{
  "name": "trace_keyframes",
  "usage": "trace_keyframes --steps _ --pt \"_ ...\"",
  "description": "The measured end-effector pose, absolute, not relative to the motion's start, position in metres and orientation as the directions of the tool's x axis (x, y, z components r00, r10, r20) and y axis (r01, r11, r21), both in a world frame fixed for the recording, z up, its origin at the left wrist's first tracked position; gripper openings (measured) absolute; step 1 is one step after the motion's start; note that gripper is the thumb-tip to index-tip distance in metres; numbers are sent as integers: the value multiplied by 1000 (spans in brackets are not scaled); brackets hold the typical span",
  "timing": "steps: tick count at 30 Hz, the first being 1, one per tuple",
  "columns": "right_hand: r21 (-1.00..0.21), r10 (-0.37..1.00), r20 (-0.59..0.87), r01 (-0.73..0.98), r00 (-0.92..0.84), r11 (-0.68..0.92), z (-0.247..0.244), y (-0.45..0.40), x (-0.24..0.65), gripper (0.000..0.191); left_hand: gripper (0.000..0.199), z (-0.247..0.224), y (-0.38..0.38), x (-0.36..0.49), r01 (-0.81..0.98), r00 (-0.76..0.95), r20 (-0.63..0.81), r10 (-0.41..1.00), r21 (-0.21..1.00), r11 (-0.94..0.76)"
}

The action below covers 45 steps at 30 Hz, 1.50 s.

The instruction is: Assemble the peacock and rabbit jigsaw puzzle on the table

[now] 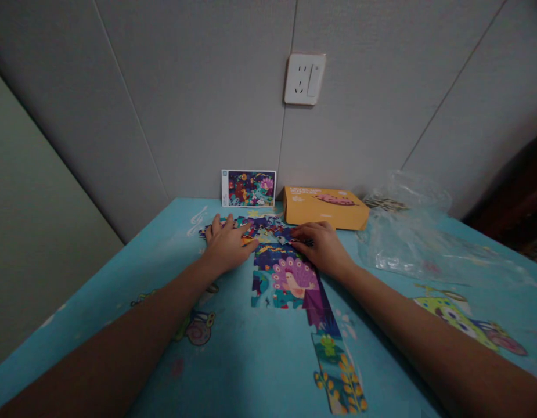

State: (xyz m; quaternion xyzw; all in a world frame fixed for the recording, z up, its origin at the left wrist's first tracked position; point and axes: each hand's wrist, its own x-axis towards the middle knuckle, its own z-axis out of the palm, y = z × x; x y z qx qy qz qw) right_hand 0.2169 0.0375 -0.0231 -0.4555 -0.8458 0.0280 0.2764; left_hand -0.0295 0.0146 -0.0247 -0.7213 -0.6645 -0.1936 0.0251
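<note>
My left hand (227,244) lies with its fingers spread over a heap of loose jigsaw pieces (265,233). At the heap's right edge, my right hand (323,247) has its thumb and fingers closed on a dark puzzle piece (286,235), partly hidden by the fingertips. Below the heap lies a joined section of jigsaw puzzle (289,278) showing a pink peacock. From its lower right corner a joined strip (329,348) with a green frog and yellow leaves runs toward me. Some loose pieces are covered by my left hand.
A picture card (251,188) leans against the wall. Right of it stands a yellow puzzle box (327,209). Clear plastic bags (407,232), one with pieces inside, lie at the right on the blue patterned tablecloth (233,360). A socket (305,79) is on the wall.
</note>
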Motion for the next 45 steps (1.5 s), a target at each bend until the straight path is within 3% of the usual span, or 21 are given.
trace_keyframes --steps 6,14,19,26,32,38,45 --pt "-336 808 440 763 -391 552 -23 36 214 16 47 -22 12 -26 956 75 352 933 241 -167" --pt "-339 826 432 784 -361 520 -21 33 211 9 34 -15 9 -22 760 470 486 737 201 -618" --pt "-351 831 457 794 -317 496 -18 32 210 10 27 -13 8 -22 656 556 507 659 220 -722" --pt "-386 839 428 771 -336 506 -17 31 211 13 28 -19 14 -26 647 539 535 651 233 -726" --pt "-397 703 501 587 -505 705 -10 15 203 23 35 -18 12 -23 632 502 538 678 307 -712" --pt "-408 593 535 430 -601 805 -9 6 197 18 22 -12 5 -19 590 543 380 749 462 -662" --pt "-471 674 530 482 -515 739 -10 9 203 15 21 -6 10 -29 469 323 306 896 770 -432"
